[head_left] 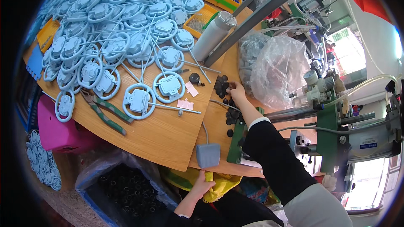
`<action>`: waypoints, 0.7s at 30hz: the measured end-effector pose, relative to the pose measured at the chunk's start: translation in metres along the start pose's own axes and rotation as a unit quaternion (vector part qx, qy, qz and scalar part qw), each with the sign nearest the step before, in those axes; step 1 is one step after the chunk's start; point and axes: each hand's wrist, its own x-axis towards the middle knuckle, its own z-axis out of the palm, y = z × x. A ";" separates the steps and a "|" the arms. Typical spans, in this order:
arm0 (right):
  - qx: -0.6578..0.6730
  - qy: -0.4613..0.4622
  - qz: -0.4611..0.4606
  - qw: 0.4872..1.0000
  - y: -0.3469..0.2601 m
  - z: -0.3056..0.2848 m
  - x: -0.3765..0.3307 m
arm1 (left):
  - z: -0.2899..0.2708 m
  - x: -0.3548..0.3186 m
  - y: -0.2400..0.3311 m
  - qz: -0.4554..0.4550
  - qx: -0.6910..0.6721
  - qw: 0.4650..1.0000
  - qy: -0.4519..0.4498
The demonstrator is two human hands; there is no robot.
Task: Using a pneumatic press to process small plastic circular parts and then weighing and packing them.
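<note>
My right hand (237,92) reaches into a pile of small black round parts (232,115) on the table, its fingertips bent and closed on one of them. The exact part in its fingers is mostly hidden. Low in the view, my left hand (203,186) is by the table's front edge, in front of a yellow sack (225,188). Its index finger and thumb stand apart, and no held thing shows. Just above that hand, a grey foot pedal (208,155) with a cable lies on the tabletop.
Light-blue plastic steering-wheel-shaped parts (136,101) heap over the left table, beside green-handled pliers (109,113). A metal bottle (214,35) stands by a grey post (256,21). Clear plastic bags (280,65) and a green pneumatic press (330,138) occupy the right. A lined bin (126,189) holds black rings.
</note>
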 end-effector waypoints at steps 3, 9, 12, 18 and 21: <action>-0.010 0.021 0.123 0.992 -0.009 0.003 -0.005 | -0.004 -0.003 0.003 -0.015 0.006 1.000 -0.001; -0.081 0.064 0.163 0.981 -0.001 0.000 0.006 | 0.000 0.002 -0.002 0.013 -0.013 1.000 -0.006; -0.051 0.158 0.021 0.986 -0.013 0.007 0.007 | -0.004 -0.005 0.000 -0.007 0.013 1.000 0.008; -0.114 -0.069 -0.142 0.981 -0.024 0.031 -0.003 | -0.001 -0.006 0.000 -0.021 -0.011 1.000 -0.003; -0.148 -0.060 -0.190 0.969 -0.026 0.033 -0.026 | 0.001 -0.008 0.003 -0.007 -0.037 0.999 0.003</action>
